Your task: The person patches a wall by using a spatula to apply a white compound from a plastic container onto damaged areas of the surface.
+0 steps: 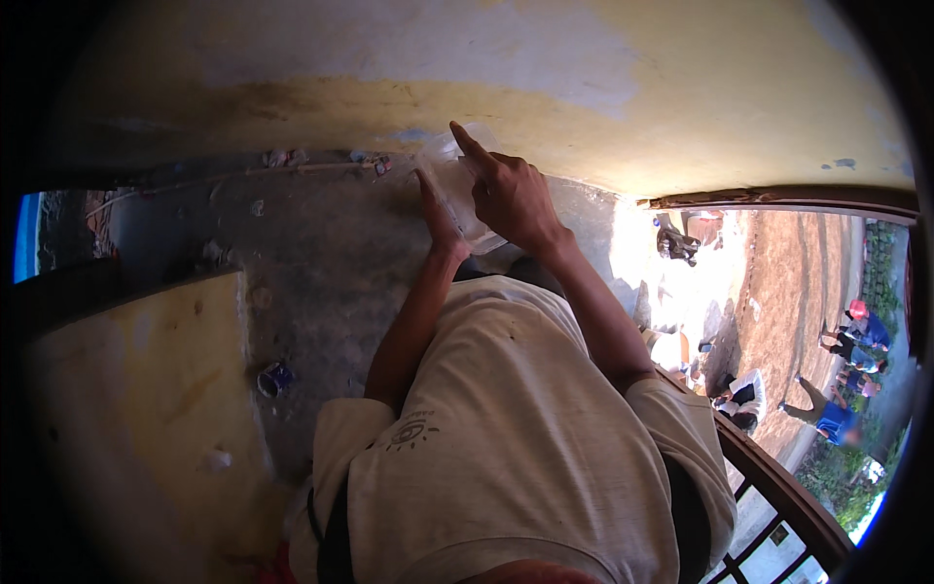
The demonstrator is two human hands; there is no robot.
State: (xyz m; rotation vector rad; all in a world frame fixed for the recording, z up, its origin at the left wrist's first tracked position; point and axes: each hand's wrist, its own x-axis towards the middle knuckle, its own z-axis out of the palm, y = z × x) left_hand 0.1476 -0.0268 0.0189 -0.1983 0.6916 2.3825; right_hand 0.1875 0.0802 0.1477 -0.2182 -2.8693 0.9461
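Note:
In front of my body, close to the wall, a clear plastic container point(449, 185) is tilted in my left hand point(443, 222). The thumb or a finger of that hand lies up along the container's left side, and the palm is beneath its lower end. My right hand point(519, 200) is over the container's right side. Its index finger stretches up and left across the container's far end, while the other fingers are curled in. Whatever those curled fingers hold, if anything, is hidden.
A stained yellow and grey wall point(545, 97) stands right ahead. On the dark concrete floor point(302, 292) are a blue tin point(275, 379) and scattered litter. A low yellow partition point(156, 380) is at left. A dark-framed opening with a barred railing point(778, 487) is at right; several people point(835, 420) are outside.

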